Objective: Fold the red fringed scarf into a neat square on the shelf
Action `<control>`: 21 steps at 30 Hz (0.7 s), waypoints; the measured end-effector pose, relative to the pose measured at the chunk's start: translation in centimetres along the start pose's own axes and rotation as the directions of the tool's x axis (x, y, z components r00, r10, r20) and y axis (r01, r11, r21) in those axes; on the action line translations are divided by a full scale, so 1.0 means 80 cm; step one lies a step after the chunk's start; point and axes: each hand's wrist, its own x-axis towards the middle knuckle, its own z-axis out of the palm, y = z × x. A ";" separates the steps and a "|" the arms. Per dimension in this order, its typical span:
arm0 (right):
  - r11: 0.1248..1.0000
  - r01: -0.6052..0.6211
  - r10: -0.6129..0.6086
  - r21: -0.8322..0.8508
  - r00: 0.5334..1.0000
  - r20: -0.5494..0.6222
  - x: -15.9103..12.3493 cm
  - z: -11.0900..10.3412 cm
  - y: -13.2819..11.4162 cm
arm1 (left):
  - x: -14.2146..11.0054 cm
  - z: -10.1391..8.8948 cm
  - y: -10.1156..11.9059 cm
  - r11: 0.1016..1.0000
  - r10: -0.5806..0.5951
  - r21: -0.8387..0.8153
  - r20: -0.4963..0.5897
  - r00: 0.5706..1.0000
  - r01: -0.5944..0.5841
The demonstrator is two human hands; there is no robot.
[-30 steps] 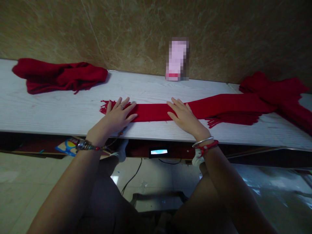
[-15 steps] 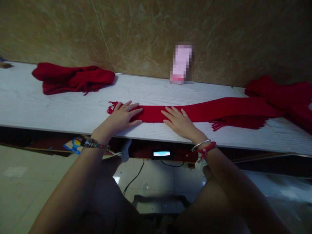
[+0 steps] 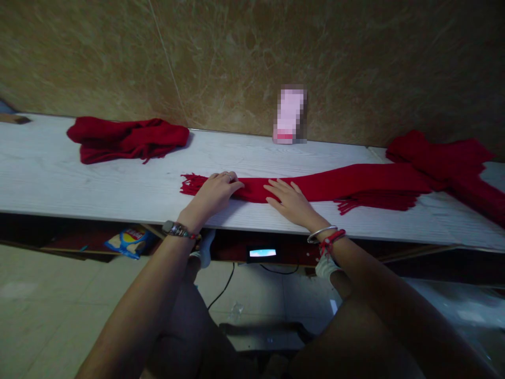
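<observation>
A long red scarf (image 3: pixel 355 181) lies stretched along the white wooden shelf (image 3: pixel 98 179), its fringed end (image 3: pixel 191 184) at the left. My left hand (image 3: pixel 215 192) rests on the scarf just right of the fringe, fingers drawn together and curled onto the cloth. My right hand (image 3: pixel 290 200) lies flat on the scarf a little further right, fingers stretched out and apart. The scarf's other part doubles back with a second fringe (image 3: pixel 374 202) to the right.
A bundled red scarf (image 3: pixel 126 139) lies at the shelf's back left, and a red heap (image 3: pixel 453 158) at the right. A blurred pink object (image 3: pixel 290 116) leans on the marbled wall. Below the shelf are a snack bag (image 3: pixel 128 241), a lit small screen (image 3: pixel 262 253) and a cable.
My left hand has gone from flat and spread to curled on the scarf near the fringe. My right hand slid slightly left along the scarf. The view shifted a little.
</observation>
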 end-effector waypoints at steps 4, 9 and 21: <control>1.000 0.004 -0.003 0.026 0.999 -0.036 -0.001 0.002 0.004 | 0.001 0.003 0.002 0.994 -0.109 0.020 -0.034 0.993 0.110; 0.999 0.014 -0.010 0.042 0.997 -0.078 0.000 0.009 0.008 | -0.005 0.004 -0.010 0.975 -0.221 0.014 -0.058 0.974 0.222; 0.999 0.041 -0.042 -0.009 0.995 -0.092 -0.005 0.012 0.008 | -0.064 -0.009 -0.080 0.905 -0.426 -0.086 -0.126 0.896 0.418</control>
